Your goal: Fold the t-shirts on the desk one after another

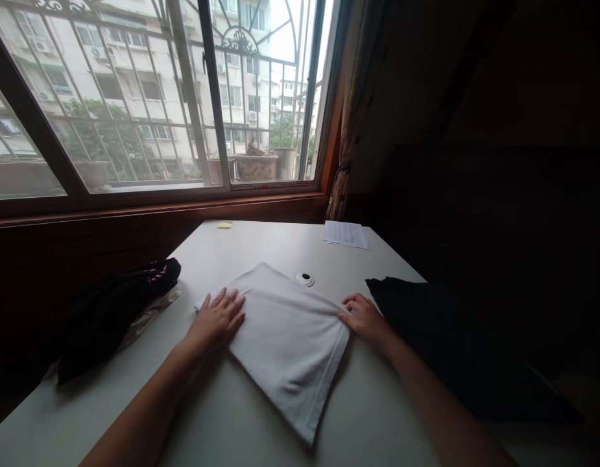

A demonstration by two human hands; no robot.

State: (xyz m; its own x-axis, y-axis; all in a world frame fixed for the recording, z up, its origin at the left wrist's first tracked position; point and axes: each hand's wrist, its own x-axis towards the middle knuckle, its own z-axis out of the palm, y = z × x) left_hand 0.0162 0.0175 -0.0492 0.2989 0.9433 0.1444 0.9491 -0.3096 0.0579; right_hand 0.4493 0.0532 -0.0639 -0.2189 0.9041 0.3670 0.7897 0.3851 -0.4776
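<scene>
A white cloth (285, 337), folded into a roughly four-cornered shape, lies in the middle of the white table (261, 243), one corner pointing toward me. My left hand (218, 318) rests flat on its left edge with the fingers spread. At the right corner, my right hand (362, 318) pinches the cloth's edge between thumb and fingers. Some creases run across the cloth from that pinched corner, and a small bump shows near the lower part.
Dark clothes (105, 318) are piled at the left edge; a dark cloth (436, 337) lies on the right. Behind the white cloth are a round white object (305, 279), printed papers (347, 235) and a yellow note (224, 225). A window stands beyond.
</scene>
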